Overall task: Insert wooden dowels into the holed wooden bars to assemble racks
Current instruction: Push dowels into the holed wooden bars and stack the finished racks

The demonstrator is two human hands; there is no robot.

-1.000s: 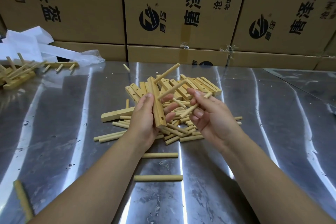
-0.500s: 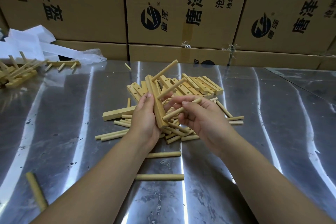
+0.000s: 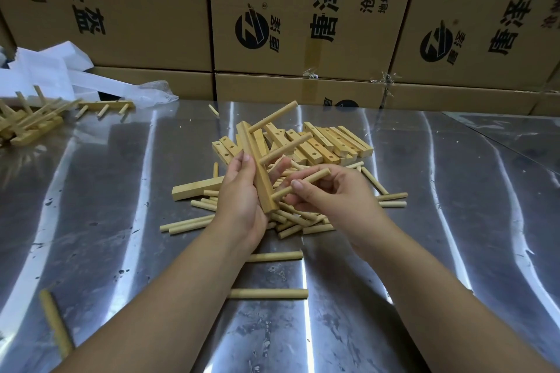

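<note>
You are gripping a pale wooden bar, tilted nearly upright, in your left hand, two dowels sticking out of it rightward. Your right hand is pinching a third dowel against its lower end. Spare bars and loose dowels are lying heaped beneath.

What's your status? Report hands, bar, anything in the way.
Left hand grips bar, two dowels seated. Right hand pinches third dowel, tip at bar's lower end, seating unclear. Loose pile under hands, nothing blocking.
</note>
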